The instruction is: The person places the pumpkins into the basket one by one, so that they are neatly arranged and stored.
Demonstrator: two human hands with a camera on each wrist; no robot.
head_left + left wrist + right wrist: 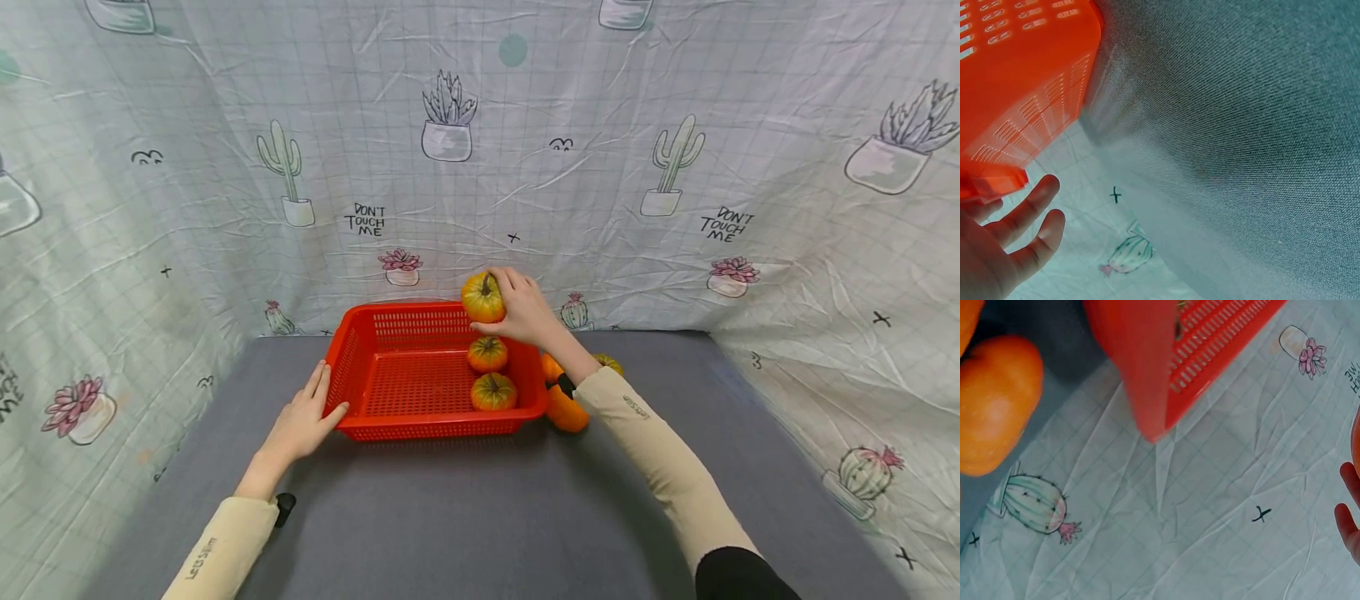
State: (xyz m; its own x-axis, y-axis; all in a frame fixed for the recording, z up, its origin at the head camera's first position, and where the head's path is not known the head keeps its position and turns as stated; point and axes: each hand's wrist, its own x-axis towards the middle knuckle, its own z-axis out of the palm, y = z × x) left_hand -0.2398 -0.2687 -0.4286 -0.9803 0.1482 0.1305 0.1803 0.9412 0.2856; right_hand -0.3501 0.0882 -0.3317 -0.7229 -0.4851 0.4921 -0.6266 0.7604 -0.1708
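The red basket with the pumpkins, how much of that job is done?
If it's being filled, two pumpkins already lie inside the basket. The right hand holds a third pumpkin by its far edge. Left to go: the orange ones outside, partly hidden, so I can't count them.

We see a red basket (431, 430); inside it, two orange pumpkins (487, 356) with green tints; under it, grey tabletop (450, 517); behind it, pale gridded curtain (510, 108) with cactus drawings.

Right sleeve (663, 450) partly hides a pumpkin (611, 362); wrist views' edges crop both hands (988, 256) (1352, 534)
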